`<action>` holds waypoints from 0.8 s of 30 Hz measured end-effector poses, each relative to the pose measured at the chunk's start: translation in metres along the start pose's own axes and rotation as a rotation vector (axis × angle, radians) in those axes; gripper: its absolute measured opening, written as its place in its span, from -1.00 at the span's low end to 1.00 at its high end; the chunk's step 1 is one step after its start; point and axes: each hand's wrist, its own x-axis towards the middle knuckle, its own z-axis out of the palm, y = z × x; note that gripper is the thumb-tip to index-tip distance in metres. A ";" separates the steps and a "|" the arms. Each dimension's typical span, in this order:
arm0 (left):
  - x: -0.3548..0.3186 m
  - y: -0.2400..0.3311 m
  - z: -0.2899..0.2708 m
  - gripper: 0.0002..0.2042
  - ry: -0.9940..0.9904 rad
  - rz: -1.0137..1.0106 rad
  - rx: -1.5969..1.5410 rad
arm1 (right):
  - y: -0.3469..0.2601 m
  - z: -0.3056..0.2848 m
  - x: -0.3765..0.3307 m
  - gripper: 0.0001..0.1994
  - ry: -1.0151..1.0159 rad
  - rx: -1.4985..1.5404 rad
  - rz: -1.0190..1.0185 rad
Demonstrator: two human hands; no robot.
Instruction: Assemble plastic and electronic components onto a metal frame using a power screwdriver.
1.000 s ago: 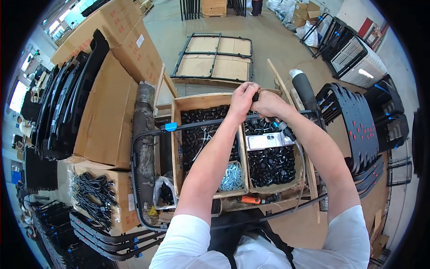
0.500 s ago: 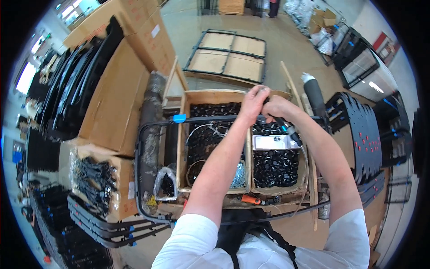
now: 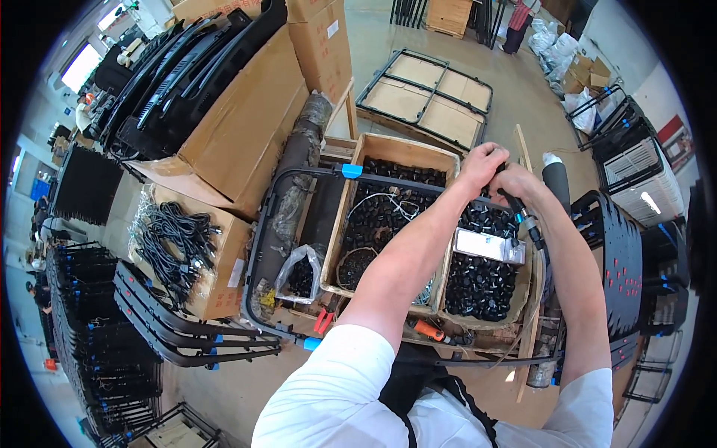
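Note:
My right hand (image 3: 520,184) is wrapped round a black pen-shaped power screwdriver (image 3: 529,224) with a light-blue ring and a hose at its lower end. Close by on the left, my left hand (image 3: 484,169) has its fingers pinched together at the far bar of a black tubular frame (image 3: 403,184); what they hold is hidden. The frame lies across a wooden bin (image 3: 409,146) and carries blue clips (image 3: 352,171). Below my hands, the bin is filled with small black plastic parts (image 3: 478,287). On them rests a pale boxy phone-like thing (image 3: 489,246).
An orange-handled tool (image 3: 428,330) and red-handled pliers (image 3: 323,321) lie at the bench's near side. Cartons (image 3: 246,127) with black panels and a box of black cables (image 3: 175,246) stand left. Stacked panels (image 3: 614,269) stand right. A far-off person (image 3: 517,26) stands behind.
The whole view has swung left, so the bench and my hands appear further right. Both hands keep together at the frame's far bar, and the screwdriver stays in my right hand.

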 end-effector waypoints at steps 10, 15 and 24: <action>-0.191 0.090 -0.013 -0.67 -0.377 0.061 0.219 | 0.019 0.070 -0.200 -0.60 -0.031 -0.099 -0.145; -0.313 0.032 -0.008 -0.66 -0.592 -0.177 0.135 | 0.071 0.124 -0.302 -0.57 -0.129 -0.165 0.115; -0.384 -0.005 0.042 -0.76 -0.678 -0.300 -0.068 | 0.121 0.155 -0.387 -0.54 0.024 -0.406 0.192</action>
